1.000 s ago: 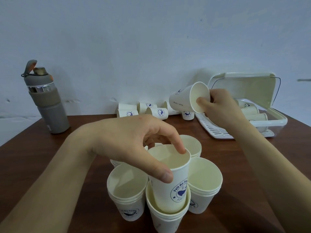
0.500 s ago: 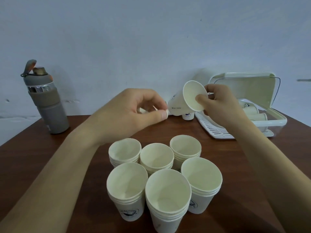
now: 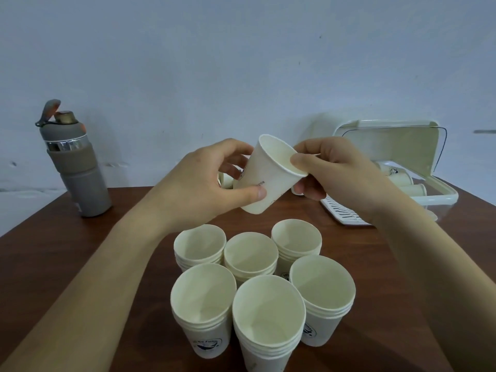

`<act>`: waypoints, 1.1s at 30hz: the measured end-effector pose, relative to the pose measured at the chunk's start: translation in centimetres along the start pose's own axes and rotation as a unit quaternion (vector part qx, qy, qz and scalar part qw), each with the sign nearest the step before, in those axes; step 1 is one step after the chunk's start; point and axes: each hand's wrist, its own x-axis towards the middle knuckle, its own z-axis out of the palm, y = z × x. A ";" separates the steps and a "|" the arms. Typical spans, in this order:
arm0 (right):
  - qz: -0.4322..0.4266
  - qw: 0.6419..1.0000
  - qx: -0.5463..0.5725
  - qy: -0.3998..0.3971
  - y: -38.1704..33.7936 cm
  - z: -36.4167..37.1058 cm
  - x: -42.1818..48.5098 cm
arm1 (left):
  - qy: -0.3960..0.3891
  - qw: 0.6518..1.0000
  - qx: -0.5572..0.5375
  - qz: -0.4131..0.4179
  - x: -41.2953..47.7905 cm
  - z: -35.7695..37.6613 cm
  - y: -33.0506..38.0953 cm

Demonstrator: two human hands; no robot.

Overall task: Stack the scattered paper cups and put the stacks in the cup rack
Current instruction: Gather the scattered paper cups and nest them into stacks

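Six cup stacks (image 3: 251, 255) on table (image 3: 80, 251); left hand (image 3: 212, 181), right hand (image 3: 330, 170) both pinch one tilted cup (image 3: 268, 181).

Dim, flat, cool light with a bluish cast on the wall (image 3: 241, 63). Soft faint shadows beside the cup stacks (image 3: 265, 312) on the table (image 3: 67, 264). Small glint on the water bottle (image 3: 80, 181) band. Edges bow slightly and detail is soft and smeared.

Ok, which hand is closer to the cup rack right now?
Right. The right hand pinches the paper cup by its rim just left of the cup rack, overlapping its tray in view; the left hand grips that cup's side, farther left.
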 end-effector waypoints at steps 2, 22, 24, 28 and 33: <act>-0.002 1.000 0.012 -0.005 -0.1 0.0 0.0 | -0.010 1.000 -0.005 -0.008 0.1 -0.2 -0.3; 0.012 0.986 -0.096 -0.135 0.6 1.3 0.1 | -0.177 0.983 0.020 -0.054 -0.2 -1.1 -1.3; 0.019 0.988 -0.093 -0.125 0.7 1.2 0.1 | -0.193 0.979 0.031 -0.059 -0.2 -1.1 -1.3; 0.028 0.990 -0.097 -0.095 0.8 0.8 0.1 | -0.237 0.968 0.038 -0.079 -0.3 -1.1 -1.5; 0.031 0.992 -0.099 -0.067 1.0 0.6 0.3 | -0.252 0.963 0.061 -0.075 -0.4 -1.2 -1.3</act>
